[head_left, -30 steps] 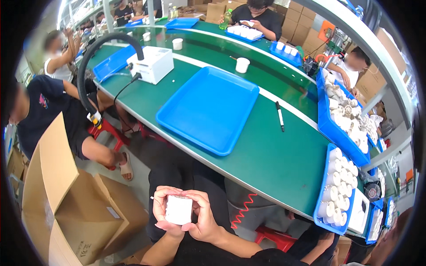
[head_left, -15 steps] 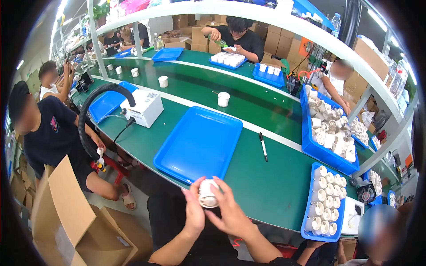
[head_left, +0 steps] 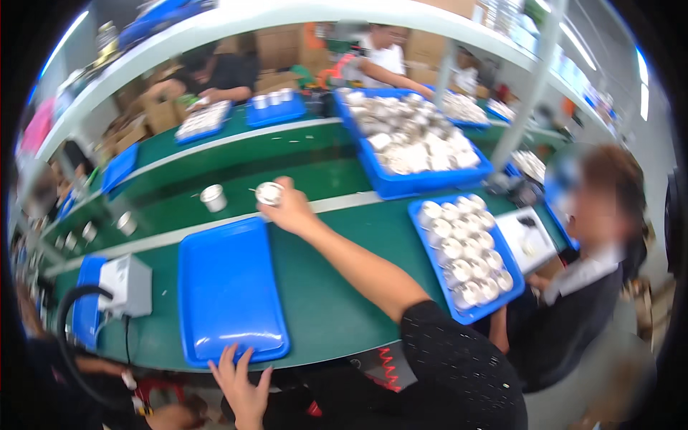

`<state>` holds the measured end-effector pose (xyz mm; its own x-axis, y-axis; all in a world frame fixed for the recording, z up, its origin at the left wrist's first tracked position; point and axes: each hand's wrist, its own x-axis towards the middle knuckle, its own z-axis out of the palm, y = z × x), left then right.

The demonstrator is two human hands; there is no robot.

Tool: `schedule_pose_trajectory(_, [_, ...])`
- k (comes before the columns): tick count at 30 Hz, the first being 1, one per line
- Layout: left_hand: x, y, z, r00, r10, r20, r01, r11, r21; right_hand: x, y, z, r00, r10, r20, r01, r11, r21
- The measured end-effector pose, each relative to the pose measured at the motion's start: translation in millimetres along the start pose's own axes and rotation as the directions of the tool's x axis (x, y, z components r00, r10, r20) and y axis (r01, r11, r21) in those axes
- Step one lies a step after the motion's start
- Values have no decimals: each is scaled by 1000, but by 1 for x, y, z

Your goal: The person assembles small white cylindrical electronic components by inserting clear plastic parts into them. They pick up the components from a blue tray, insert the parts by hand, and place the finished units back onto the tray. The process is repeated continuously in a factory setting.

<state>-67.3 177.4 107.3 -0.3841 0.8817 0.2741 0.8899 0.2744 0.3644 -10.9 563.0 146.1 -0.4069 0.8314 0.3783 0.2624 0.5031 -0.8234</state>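
Note:
Out over the green conveyor strip, my right hand (head_left: 290,208) grips a small white plastic cup-shaped part (head_left: 269,194) by its right side. A thin bit sticks out from the part's left. My left hand (head_left: 242,387) is open, fingers spread, at the near edge of a flat blue tray (head_left: 228,287); its fingertips touch or nearly touch the rim. Another white cup-shaped part (head_left: 213,198) stands on the strip, left of my right hand. Motion blurs the picture somewhat.
Right of my arm lies a blue tray (head_left: 460,312) of upright white cups; a deep blue bin (head_left: 401,188) heaped with white parts stands behind. A person (head_left: 602,236) sits at the right. A white box with a black hose (head_left: 126,287) stands left. A shelf (head_left: 236,21) runs overhead.
My hands, together around a white part before, are now apart: the right has reached far forward with a white part, the left has gone to the tray's near edge. The view has swung right.

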Motion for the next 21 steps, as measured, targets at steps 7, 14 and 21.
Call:
schedule_pose_trajectory(7, [11,-11,-1,992,103,-67,-104,994,-12,93,48,53,958,283,-51,-288,948,-138])
schedule_pose_trajectory(14, [15,-24,-7,944,304,-132,-310,950,-27,101,66,37,945,320,72,-294,922,-251])
schedule_pose_trajectory(21, [29,-7,-65,914,281,-294,-328,937,-124,37,3,-1,993,-116,-9,114,985,-132])
